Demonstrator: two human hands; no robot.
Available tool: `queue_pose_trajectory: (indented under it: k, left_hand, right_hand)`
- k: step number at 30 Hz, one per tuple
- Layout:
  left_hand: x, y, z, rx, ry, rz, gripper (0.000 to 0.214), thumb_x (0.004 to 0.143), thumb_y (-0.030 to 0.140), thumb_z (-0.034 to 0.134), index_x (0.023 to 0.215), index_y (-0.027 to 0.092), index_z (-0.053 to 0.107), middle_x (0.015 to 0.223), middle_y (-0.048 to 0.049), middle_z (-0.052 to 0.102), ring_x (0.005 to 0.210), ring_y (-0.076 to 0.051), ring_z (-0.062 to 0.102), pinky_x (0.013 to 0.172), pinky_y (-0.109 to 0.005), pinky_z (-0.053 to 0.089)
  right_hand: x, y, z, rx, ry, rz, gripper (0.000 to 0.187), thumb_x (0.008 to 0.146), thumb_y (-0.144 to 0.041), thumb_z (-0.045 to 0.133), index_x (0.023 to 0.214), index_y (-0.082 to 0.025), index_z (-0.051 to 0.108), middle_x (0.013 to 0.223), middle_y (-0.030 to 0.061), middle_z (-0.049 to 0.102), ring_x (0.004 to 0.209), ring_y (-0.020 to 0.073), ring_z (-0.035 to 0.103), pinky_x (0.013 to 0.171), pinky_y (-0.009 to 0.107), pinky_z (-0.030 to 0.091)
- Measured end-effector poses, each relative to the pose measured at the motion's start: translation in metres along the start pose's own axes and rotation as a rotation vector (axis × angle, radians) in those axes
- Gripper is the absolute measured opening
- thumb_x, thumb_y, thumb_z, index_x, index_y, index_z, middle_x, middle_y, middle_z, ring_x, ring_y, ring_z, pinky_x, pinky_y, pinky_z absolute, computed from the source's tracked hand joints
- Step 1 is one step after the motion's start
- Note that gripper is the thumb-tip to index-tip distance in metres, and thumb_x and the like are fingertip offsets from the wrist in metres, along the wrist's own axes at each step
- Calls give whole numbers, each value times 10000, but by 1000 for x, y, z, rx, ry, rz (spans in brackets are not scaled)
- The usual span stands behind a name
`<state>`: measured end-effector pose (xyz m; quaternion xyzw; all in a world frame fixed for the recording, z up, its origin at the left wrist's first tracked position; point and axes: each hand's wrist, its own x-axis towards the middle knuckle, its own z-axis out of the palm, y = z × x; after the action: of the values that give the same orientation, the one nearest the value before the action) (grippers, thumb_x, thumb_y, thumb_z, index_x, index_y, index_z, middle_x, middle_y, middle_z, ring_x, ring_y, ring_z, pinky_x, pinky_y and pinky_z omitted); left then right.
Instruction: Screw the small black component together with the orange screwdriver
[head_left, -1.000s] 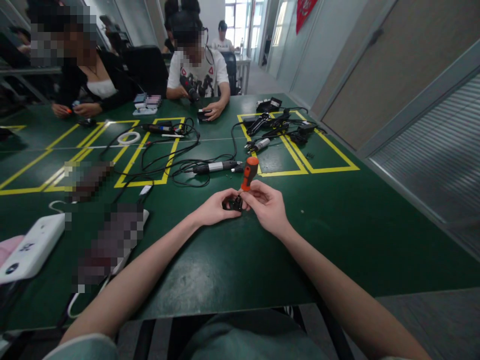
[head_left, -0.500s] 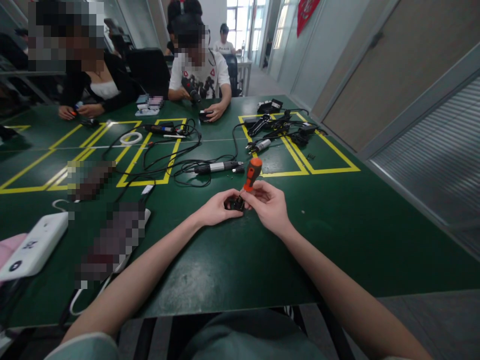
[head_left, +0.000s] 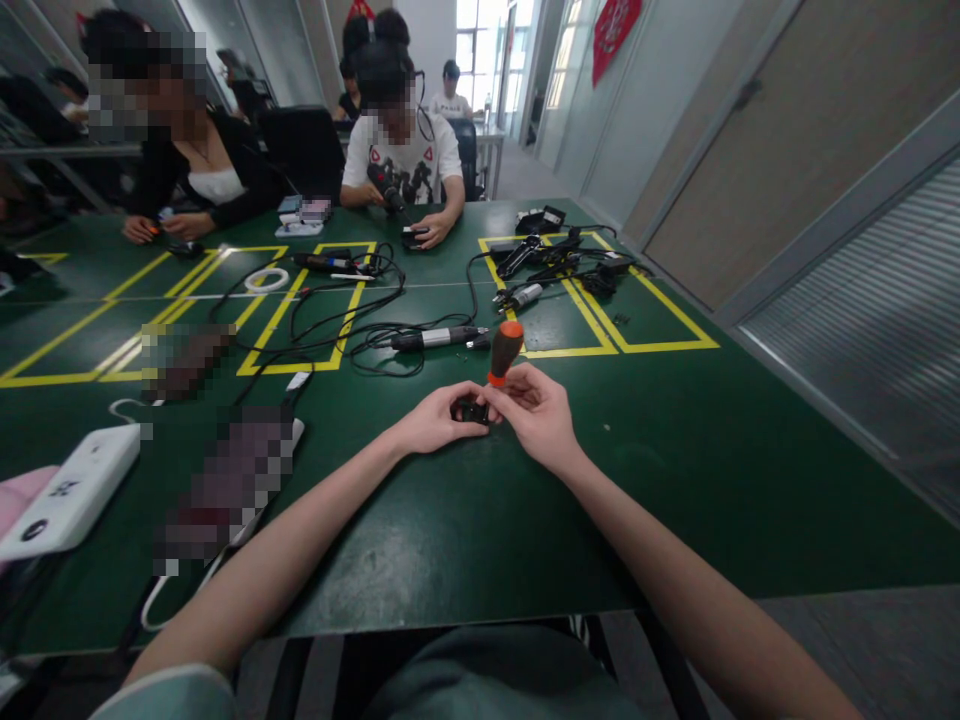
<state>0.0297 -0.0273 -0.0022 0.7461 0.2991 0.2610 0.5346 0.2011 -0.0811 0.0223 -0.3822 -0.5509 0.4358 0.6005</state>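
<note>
My left hand (head_left: 433,420) is closed around a small black part (head_left: 471,410) and steadies it on the green table (head_left: 675,450). My right hand (head_left: 536,415) grips a screwdriver with an orange and black handle (head_left: 504,352). The screwdriver stands nearly upright with its tip down on the black part. Its shaft is mostly hidden by my fingers.
Black cables and a corded tool (head_left: 435,337) lie just beyond my hands inside yellow tape squares (head_left: 300,320). More tools (head_left: 547,262) sit at the far right. A white device (head_left: 71,495) lies at the left. Two people sit across the table.
The screwdriver handle has turned in my right hand, showing more black than orange. Both hands stay in the same place on the part.
</note>
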Motion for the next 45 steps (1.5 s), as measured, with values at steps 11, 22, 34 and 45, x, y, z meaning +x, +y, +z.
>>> queue_pose_trajectory:
  k: [11,22,34,45]
  left_hand:
    - [0,2,0,19,27,18,273,769,260,793,949,140,627,859,16,607,720,-97,493,696,-238,433]
    - [1,0,1,-9,26,9,295,767,270,791,957,148,602,853,27,583,723,-101,496,691,-246,419]
    - [1,1,-2,47,3,7,263,732,269,757,939,149,650,867,-5,649,742,-123,530,706,-250,436]
    - [7,-3,-7,28,-14,6,170,730,137,452,809,172,599,823,2,637,800,-149,555,794,-265,463]
  right_hand:
    - [2,4,1,17,-17,-7,391,843,-587,751,924,-210,679,699,-14,672,518,116,603,496,272,538]
    - [4,2,1,-14,-10,-15,391,828,-590,759,843,-205,692,634,-22,628,511,118,579,502,274,514]
    - [0,2,3,-36,-4,-23,324,809,-517,799,826,-217,679,702,-15,651,542,115,567,527,271,518]
    - [0,6,5,46,12,-7,375,801,-531,817,884,-224,616,681,-32,662,516,102,565,504,251,497]
